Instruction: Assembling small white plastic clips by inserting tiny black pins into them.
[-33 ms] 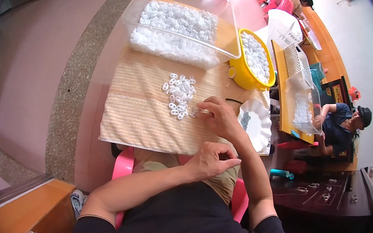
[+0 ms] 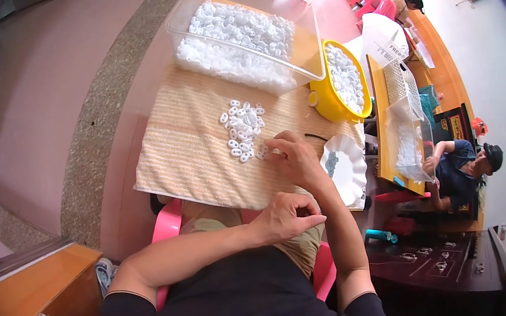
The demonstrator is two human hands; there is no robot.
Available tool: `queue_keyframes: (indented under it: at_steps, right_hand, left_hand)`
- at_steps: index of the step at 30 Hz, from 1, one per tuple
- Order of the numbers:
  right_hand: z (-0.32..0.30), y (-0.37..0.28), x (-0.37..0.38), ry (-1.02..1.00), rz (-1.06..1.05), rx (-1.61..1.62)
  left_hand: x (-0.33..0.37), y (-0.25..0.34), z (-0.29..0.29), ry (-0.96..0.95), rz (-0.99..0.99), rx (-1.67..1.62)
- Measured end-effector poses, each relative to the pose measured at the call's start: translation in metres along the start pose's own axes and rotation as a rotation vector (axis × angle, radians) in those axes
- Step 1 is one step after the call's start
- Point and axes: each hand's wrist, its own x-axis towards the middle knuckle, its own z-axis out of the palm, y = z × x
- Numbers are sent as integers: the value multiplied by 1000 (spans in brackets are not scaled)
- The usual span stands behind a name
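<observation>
A small heap of white plastic pieces (image 2: 245,127), each oval with two holes, lies on a beige striped towel (image 2: 169,150). At the heap's near right edge, my right hand (image 2: 297,160) has its thumb and fingers bent together around one of these white pieces, partly hidden by the fingers. Closer to my body, my left hand (image 2: 285,217) is curled closed beside my right forearm. What it holds, if anything, is hidden. Right of my right hand sits a white scalloped dish (image 2: 351,174) with small grey bits in it.
A clear plastic bin (image 2: 239,51) full of white pieces stands at the far side. Beside it is a yellow tub (image 2: 322,101), also filled. A short black strip (image 2: 316,136) lies near the dish. Across at the right, another person (image 2: 452,164) works at a clear box (image 2: 407,141).
</observation>
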Motion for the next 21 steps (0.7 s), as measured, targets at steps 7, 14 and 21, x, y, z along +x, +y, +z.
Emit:
queue_keyframes:
  at_steps: [7,14,21]
  right_hand:
    - [9,-10,8,-4,66,-58]
    - [11,-5,8,-38,114,30]
    - [10,3,7,-89,94,-47]
  left_hand:
    - [-1,7,-3,13,-8,-3]
    - [3,9,-6,14,-113,-82]
    - [5,7,-11,52,-212,-136]
